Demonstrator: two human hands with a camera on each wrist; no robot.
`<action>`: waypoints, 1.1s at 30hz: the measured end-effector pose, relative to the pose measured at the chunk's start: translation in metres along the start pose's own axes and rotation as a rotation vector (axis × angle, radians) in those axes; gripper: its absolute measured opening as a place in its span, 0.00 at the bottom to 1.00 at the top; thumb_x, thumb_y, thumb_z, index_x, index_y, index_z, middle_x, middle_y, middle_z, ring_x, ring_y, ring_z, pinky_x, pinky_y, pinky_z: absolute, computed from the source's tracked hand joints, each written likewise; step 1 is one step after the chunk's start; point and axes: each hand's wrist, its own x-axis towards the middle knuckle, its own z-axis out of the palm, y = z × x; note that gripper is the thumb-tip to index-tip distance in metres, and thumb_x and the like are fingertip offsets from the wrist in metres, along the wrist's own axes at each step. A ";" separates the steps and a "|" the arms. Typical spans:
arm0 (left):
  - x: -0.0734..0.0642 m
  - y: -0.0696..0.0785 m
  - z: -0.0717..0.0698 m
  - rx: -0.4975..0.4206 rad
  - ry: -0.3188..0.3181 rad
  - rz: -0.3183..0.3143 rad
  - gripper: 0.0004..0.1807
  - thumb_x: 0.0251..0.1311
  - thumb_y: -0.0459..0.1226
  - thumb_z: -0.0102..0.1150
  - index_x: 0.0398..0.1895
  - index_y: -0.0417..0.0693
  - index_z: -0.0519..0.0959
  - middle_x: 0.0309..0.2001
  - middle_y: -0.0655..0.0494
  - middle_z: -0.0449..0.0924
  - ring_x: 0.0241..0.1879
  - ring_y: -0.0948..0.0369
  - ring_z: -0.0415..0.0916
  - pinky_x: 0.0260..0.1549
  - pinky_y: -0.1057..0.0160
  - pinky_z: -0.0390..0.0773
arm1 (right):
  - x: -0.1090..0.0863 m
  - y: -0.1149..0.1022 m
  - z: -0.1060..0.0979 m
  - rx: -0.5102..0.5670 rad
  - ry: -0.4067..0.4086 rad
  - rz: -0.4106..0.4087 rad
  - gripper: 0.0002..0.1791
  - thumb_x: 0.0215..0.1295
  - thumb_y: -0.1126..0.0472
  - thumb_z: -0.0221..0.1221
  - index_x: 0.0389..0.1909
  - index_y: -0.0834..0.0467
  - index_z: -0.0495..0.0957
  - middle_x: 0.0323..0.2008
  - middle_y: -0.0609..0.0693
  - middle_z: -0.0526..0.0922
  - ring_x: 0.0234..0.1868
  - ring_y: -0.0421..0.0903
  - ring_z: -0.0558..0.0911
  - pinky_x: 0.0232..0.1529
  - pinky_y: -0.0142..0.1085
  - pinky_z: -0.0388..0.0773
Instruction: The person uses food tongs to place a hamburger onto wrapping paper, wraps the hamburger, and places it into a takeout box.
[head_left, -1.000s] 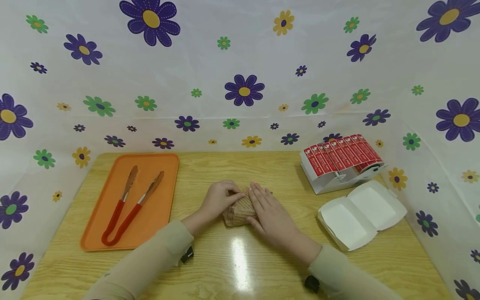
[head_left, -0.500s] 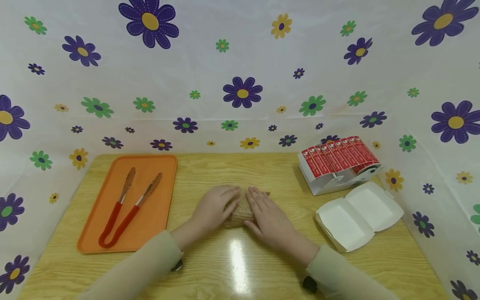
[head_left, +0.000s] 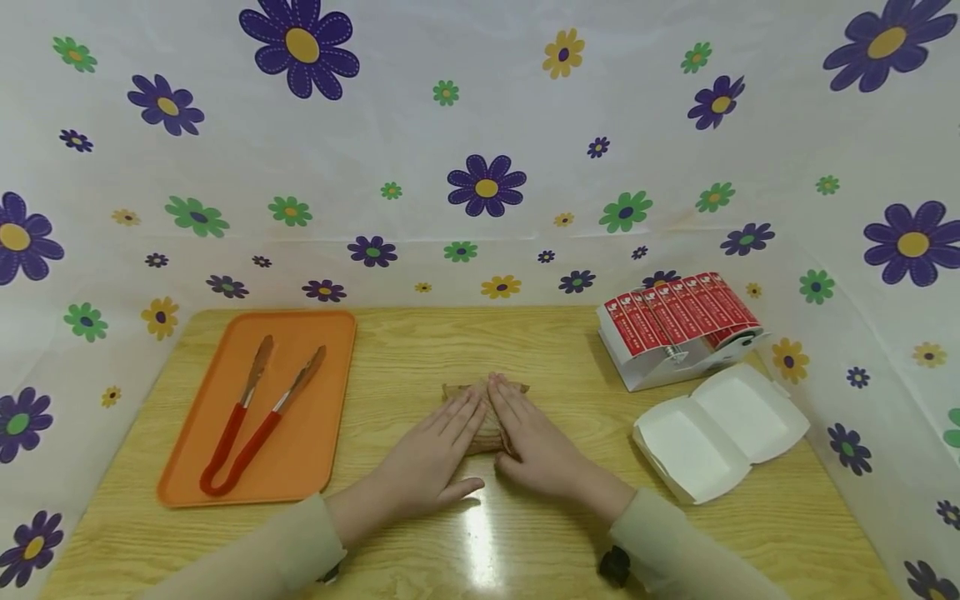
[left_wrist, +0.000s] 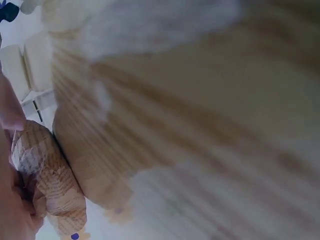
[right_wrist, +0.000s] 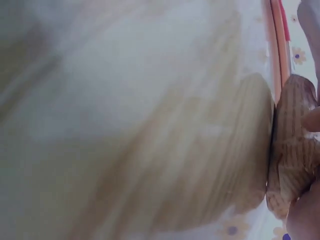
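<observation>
Both hands at one packet, mid-table; left hand (head_left: 427, 458) laid over its left side, fingers straight and close together, thumb spread away toward the near edge of the table; nothing clasped in it, only flat fingers touching paper; right hand (head_left: 543, 454) mirrors it on the other side, fingers extended, thumb low beside the packet's near edge, no clenching to be seen; the two sets of fingertips almost meet at the top.

Beneath them, a small packet wrapped in brown printed paper (head_left: 486, 437); it rests on the pale wood-grain table (head_left: 405, 350), paper corners poking out beyond the fingers on the far side.

Further out, to the person's left, an orange rectangular tray (head_left: 191, 450); on it, metal tongs with red handles (head_left: 261, 442), arms spread, tips pointing away from the person; to the right, a white hinged food box (head_left: 697, 442), lid laid back; just behind it, a white holder with red printed strips (head_left: 686, 312); around everything I see white sheeting with purple, green and yellow flowers (head_left: 405, 125).
</observation>
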 end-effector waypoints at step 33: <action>0.005 0.001 0.001 0.044 -0.052 0.021 0.60 0.71 0.71 0.47 0.85 0.33 0.48 0.86 0.35 0.44 0.86 0.44 0.45 0.85 0.51 0.51 | 0.030 0.097 -0.117 -0.101 0.797 0.596 0.28 0.61 0.63 0.76 0.60 0.66 0.79 0.55 0.66 0.83 0.60 0.64 0.77 0.68 0.60 0.69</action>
